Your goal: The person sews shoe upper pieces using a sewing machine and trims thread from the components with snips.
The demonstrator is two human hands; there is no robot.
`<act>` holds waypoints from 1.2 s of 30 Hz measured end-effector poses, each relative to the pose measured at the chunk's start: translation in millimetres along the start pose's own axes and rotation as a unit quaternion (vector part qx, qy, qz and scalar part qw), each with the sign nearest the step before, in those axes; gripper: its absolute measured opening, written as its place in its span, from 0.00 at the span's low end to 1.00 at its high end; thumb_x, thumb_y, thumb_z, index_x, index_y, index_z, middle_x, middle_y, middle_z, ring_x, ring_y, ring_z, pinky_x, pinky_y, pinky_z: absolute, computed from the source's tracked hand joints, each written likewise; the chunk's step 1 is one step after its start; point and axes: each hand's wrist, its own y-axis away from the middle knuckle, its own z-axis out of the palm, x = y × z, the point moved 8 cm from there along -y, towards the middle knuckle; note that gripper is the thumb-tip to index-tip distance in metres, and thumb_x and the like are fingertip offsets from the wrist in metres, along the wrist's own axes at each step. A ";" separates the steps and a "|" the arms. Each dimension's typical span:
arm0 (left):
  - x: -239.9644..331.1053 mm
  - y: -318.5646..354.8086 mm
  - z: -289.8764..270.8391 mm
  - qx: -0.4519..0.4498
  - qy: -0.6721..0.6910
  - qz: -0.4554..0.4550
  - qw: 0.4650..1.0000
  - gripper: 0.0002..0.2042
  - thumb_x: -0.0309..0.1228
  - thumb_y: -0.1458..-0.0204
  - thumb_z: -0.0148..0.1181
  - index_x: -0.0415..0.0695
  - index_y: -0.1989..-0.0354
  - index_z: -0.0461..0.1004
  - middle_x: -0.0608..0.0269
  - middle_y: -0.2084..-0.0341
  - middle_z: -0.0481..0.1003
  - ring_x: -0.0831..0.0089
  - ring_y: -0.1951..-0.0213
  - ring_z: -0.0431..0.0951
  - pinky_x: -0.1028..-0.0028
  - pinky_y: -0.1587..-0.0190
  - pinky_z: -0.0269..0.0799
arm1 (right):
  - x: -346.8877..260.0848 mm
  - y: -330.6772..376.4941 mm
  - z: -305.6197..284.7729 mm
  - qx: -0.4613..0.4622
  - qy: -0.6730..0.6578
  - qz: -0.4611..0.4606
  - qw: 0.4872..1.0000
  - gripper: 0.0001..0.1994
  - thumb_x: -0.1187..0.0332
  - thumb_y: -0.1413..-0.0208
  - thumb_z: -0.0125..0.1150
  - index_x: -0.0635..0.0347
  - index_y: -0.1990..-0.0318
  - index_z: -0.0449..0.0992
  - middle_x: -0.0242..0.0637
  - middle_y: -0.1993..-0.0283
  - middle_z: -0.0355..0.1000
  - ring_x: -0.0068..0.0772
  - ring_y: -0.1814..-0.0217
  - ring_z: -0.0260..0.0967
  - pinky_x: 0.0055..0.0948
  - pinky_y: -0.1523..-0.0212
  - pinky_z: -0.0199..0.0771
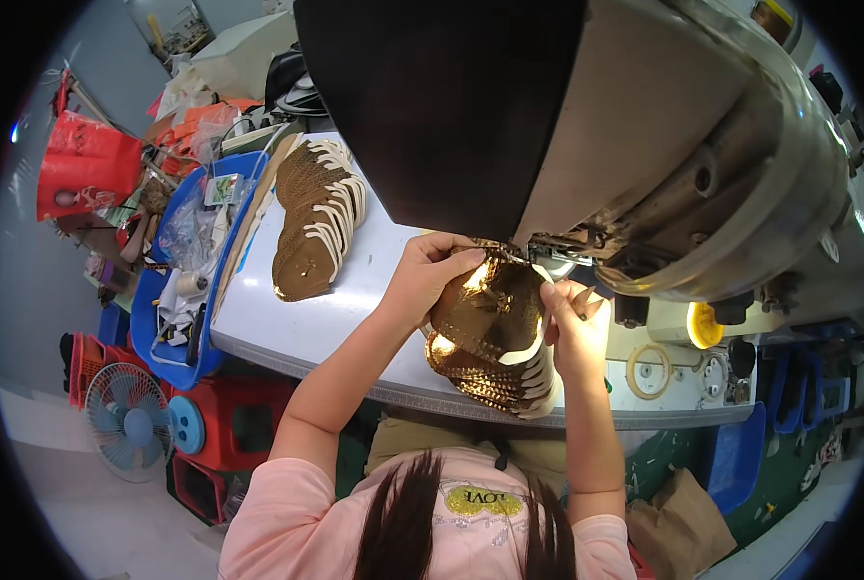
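Note:
Under the sewing machine's needle area [533,251] lies a shiny gold piece with a white edge [495,304], shaped like a shoe upper. My left hand [432,275] pinches its upper left edge between thumb and fingers. On its right edge, my right hand [575,324] closes with the thumb on the gold surface; a small dark pointed thing shows by its fingers, too small to name. Below, more gold pieces [475,382] overlap in a fanned row on the table's front edge. A second fanned row of gold-brown pieces [306,232] with white edges lies to the left.
The machine's large head [683,145] hangs over the white table [374,333]. A blue basin [142,333] with plastic bags and a thread spool stands left, near a fan [132,425] and a red stool [248,420]. A cream ring [648,371] lies right.

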 end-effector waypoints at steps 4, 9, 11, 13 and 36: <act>12.2 4.6 4.0 0.015 0.048 0.034 0.998 0.07 0.25 0.56 0.57 0.33 0.71 0.72 0.63 0.78 0.72 0.82 0.75 0.71 0.83 0.73 0.68 | -0.2 1.5 1.8 0.009 -0.016 -0.011 1.000 0.09 0.70 0.52 0.56 0.62 0.81 0.70 0.26 0.88 0.60 0.13 0.91 0.50 0.13 0.91 0.47; 21.3 3.9 4.9 -0.011 0.047 0.032 0.998 0.07 0.24 0.57 0.57 0.33 0.70 0.72 0.60 0.76 0.73 0.80 0.74 0.73 0.82 0.73 0.70 | -1.3 3.0 2.2 0.027 -0.016 -0.001 1.000 0.09 0.70 0.52 0.56 0.62 0.81 0.70 0.28 0.89 0.61 0.14 0.91 0.52 0.13 0.90 0.49; 21.2 0.9 -1.7 0.010 0.094 0.031 0.995 0.07 0.22 0.57 0.56 0.34 0.69 0.71 0.59 0.74 0.73 0.78 0.73 0.73 0.81 0.72 0.70 | -0.7 2.8 3.9 0.022 -0.017 0.001 1.000 0.09 0.70 0.52 0.56 0.63 0.81 0.70 0.28 0.89 0.61 0.15 0.91 0.52 0.14 0.90 0.50; 16.5 -5.8 -23.2 0.099 0.163 -0.009 0.982 0.12 0.27 0.53 0.53 0.35 0.61 0.67 0.57 0.65 0.71 0.71 0.63 0.72 0.74 0.61 0.70 | -1.5 3.0 6.2 0.018 -0.019 0.001 1.000 0.10 0.70 0.52 0.56 0.63 0.81 0.70 0.29 0.89 0.61 0.16 0.91 0.53 0.14 0.89 0.51; 19.8 6.7 12.0 -0.028 0.125 0.076 0.989 0.10 0.27 0.53 0.55 0.37 0.63 0.68 0.62 0.66 0.71 0.76 0.63 0.70 0.76 0.57 0.65 | 8.9 10.3 36.0 0.015 0.036 0.035 0.999 0.10 0.70 0.48 0.51 0.64 0.78 0.72 0.33 0.81 0.71 0.16 0.86 0.63 0.14 0.83 0.58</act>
